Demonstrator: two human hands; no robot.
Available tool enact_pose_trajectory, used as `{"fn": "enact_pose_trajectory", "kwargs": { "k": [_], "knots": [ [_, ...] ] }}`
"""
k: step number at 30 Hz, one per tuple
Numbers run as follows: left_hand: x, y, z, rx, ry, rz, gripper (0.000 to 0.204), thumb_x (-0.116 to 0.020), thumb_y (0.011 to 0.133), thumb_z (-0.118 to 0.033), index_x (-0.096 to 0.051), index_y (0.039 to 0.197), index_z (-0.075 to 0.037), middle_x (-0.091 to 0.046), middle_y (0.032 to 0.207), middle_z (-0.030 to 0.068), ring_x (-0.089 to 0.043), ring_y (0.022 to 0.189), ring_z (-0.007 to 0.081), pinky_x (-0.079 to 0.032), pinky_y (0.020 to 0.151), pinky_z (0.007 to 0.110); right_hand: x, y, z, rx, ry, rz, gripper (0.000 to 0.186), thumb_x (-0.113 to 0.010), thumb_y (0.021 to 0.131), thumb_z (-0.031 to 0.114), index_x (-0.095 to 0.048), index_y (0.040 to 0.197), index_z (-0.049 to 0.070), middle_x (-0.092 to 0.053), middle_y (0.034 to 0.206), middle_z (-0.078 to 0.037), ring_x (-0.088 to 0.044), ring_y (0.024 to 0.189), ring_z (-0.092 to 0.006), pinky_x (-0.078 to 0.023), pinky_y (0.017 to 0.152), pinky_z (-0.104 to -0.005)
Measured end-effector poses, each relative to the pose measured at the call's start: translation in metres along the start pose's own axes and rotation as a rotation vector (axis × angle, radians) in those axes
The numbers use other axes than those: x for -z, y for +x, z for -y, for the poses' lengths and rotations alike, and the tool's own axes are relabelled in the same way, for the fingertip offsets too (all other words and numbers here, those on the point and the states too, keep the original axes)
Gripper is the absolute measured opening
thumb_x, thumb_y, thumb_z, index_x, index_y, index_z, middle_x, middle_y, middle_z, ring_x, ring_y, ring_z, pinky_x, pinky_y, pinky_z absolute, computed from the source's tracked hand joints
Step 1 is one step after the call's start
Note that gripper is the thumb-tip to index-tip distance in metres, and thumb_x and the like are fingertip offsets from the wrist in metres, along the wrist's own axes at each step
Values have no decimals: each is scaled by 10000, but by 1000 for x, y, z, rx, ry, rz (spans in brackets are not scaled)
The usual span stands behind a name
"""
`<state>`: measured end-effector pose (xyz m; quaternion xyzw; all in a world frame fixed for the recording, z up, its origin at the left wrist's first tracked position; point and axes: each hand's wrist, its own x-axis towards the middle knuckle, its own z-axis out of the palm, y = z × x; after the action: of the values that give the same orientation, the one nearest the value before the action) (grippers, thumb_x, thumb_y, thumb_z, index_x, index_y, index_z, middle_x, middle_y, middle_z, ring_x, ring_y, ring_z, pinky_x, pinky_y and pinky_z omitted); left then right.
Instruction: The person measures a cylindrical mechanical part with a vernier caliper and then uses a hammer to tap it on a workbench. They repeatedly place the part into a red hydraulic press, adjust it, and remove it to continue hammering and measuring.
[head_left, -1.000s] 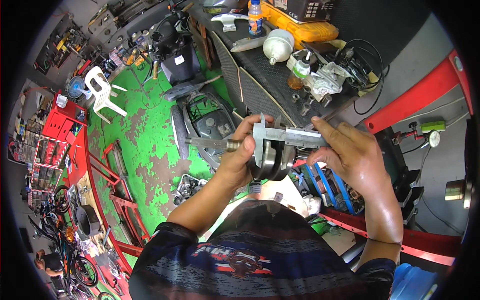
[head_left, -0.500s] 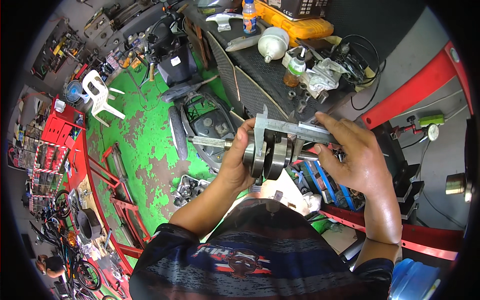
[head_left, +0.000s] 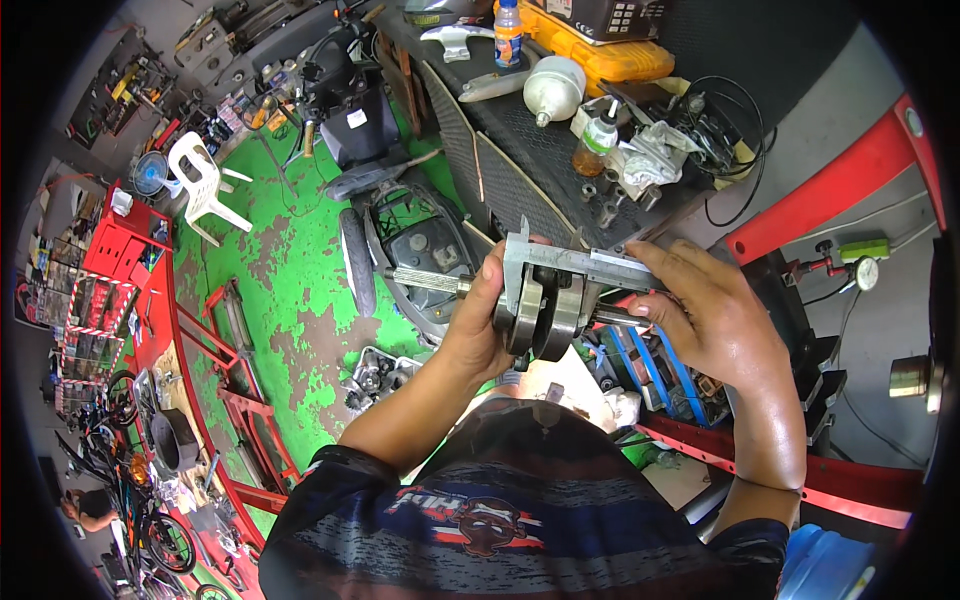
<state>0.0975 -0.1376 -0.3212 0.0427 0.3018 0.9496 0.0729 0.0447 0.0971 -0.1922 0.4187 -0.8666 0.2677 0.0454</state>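
My left hand (head_left: 472,325) is closed round a metal crankshaft (head_left: 555,325) with two heavy discs, its thumb up by the splined shaft that points left. A steel caliper (head_left: 570,260) lies across the top of the discs, its jaws at the left near my left thumb and its beam reaching right. My right hand (head_left: 715,315) grips the caliper's right part, index finger along the beam and thumb below it near the crankshaft's right shaft. The undersides of both hands' fingers are partly hidden.
A dark bench (head_left: 470,120) holds bottles, a yellow case (head_left: 610,60), a bulb and loose parts. A scooter body (head_left: 405,240), white chair (head_left: 205,180) and green floor (head_left: 290,300) lie left. A red frame (head_left: 820,190) rises right. Another person (head_left: 95,510) is at lower left.
The crankshaft and caliper have shifted and tilted slightly in my hands. My right thumb and fingers have moved a little along the caliper; both hands keep their hold.
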Motion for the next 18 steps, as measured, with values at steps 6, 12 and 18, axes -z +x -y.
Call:
{"fn": "enact_pose_trajectory", "kwargs": {
  "k": [6, 12, 18],
  "knots": [
    [-6, 0, -3, -1, -6, -1, 725, -622, 972, -638, -474, 1412, -82, -619, 1290, 139, -642, 1211, 266, -548, 1037, 438, 0, 2, -2, 6, 1, -10, 497, -816, 842, 133, -656, 1289, -12, -638, 951, -180, -649, 775, -382, -534, 660, -448],
    [-4, 3, 2, -50, 131, -65, 829, -557, 963, -716, -483, 1455, -52, -660, 1277, 164, -682, 1156, 293, -580, 982, 451, -1, 1, -4, 61, -118, -63, 546, -857, 780, 193, -684, 1265, 11, -646, 897, -144, -655, 740, -338, -541, 635, -417],
    [-6, 1, 0, -38, 192, -82, 859, -593, 933, -727, -480, 1451, -52, -644, 1290, 153, -661, 1176, 275, -563, 1003, 439, 0, -2, -5, 105, -189, -72, 575, -868, 751, 195, -685, 1261, 1, -643, 877, -132, -661, 729, -312, -543, 629, -409]
  ]
}}
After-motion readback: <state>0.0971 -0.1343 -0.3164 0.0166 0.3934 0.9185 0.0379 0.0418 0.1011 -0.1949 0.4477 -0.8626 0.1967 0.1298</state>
